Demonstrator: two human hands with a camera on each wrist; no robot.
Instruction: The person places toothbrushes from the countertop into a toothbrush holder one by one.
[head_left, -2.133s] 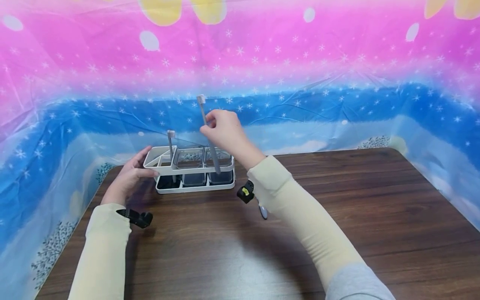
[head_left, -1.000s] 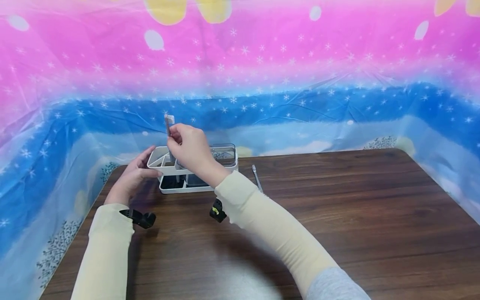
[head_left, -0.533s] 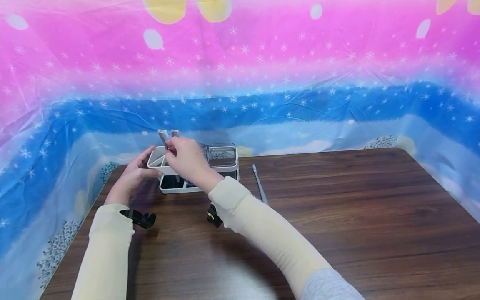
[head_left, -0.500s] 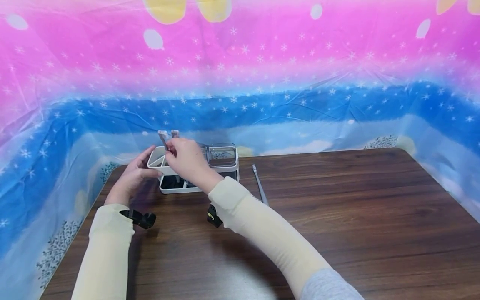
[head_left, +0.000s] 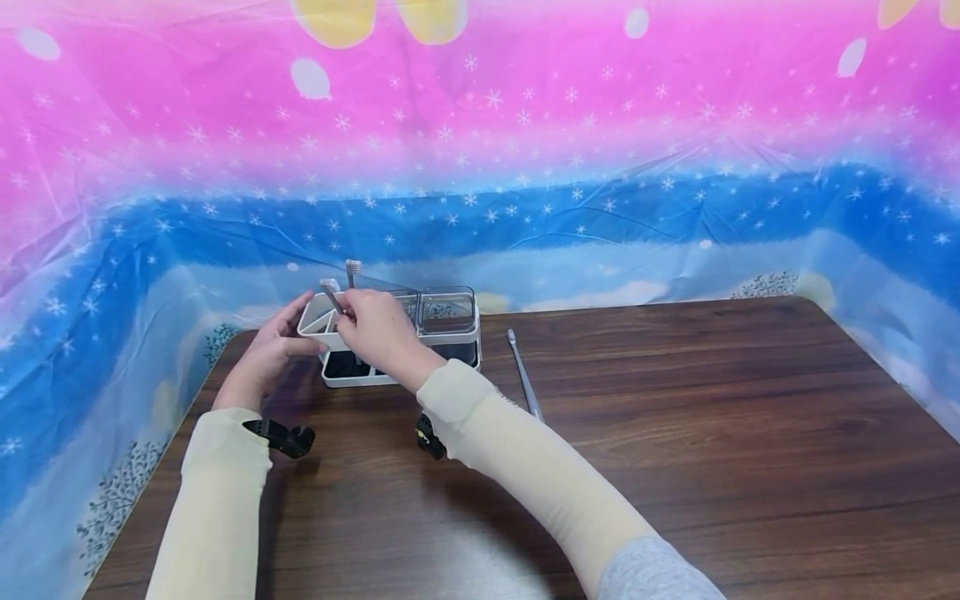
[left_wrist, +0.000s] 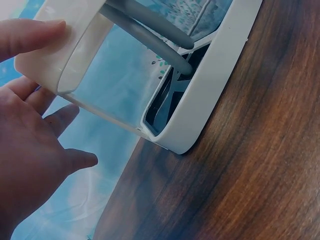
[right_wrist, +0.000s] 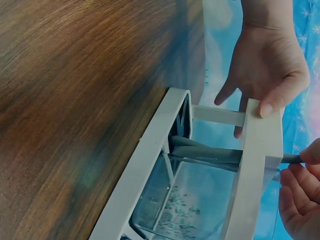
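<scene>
A white two-tier toothbrush holder (head_left: 348, 382) stands at the back left of the table. My left hand (head_left: 258, 360) grips its left end, thumb on the front of the upper tier and fingers behind. My right hand (head_left: 381, 332) pinches a grey toothbrush (head_left: 332, 293) just under its head, over the left part of the holder. A second toothbrush (head_left: 353, 272) stands upright behind my fingers. In the left wrist view, two grey handles (left_wrist: 150, 35) run down through the upper tier, their tips at the dark lower tray (left_wrist: 175, 92). My right hand hides part of the holder.
Clear cups (head_left: 447, 310) sit in the holder's middle and right slots. A third grey toothbrush (head_left: 523, 375) lies on the brown wooden table (head_left: 712, 433), partly behind my right sleeve. A patterned cloth (head_left: 570, 225) rises along the table's back and side edges.
My right hand has carried the toothbrush left from over the holder's right side, then lowered it into the left section beside the other toothbrush. My left hand keeps its grip.
</scene>
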